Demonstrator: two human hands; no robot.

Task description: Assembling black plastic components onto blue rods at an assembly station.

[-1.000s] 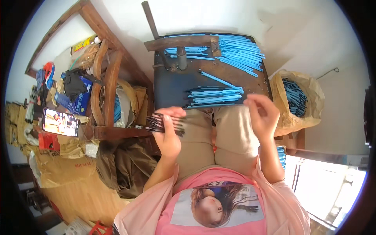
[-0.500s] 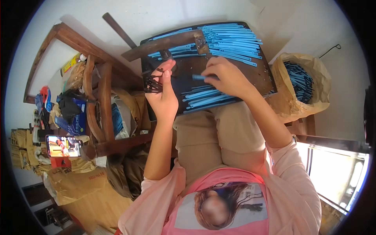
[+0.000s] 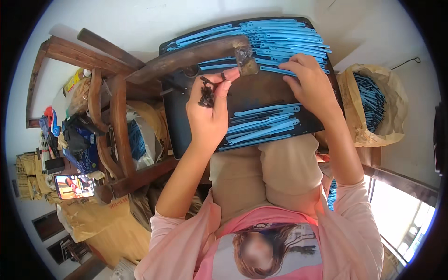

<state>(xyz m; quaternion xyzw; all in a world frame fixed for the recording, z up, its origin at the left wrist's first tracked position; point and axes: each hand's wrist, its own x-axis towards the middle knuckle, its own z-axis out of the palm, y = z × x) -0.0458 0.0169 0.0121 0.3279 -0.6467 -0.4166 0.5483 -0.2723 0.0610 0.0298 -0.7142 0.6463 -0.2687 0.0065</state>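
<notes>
My left hand [image 3: 208,109] is closed around a bunch of small black pieces [image 3: 206,95], near the middle of a dark tray [image 3: 182,135]; one piece sits at its fingertips. Over the tray's right side is my right hand [image 3: 313,86], thumb and fingers apart at the ends of flat blue strips [image 3: 275,70]. A large pile of such blue strips [image 3: 284,37] with small holes lies along the far edge. Nearer my lap, a row of blue strips [image 3: 263,131] shows dark pieces between them.
A curved wooden bar [image 3: 186,57] with a block at its end reaches over the tray. On the right stands a paper sack [image 3: 352,112] of dark and blue strips. A wooden frame [image 3: 122,126], bags and a lit phone [image 3: 74,186] are at the left.
My right hand has gone from the near row, where it held a blue strip, to the strips at the far right. The left hand still holds the black pieces. The view has shifted slightly.
</notes>
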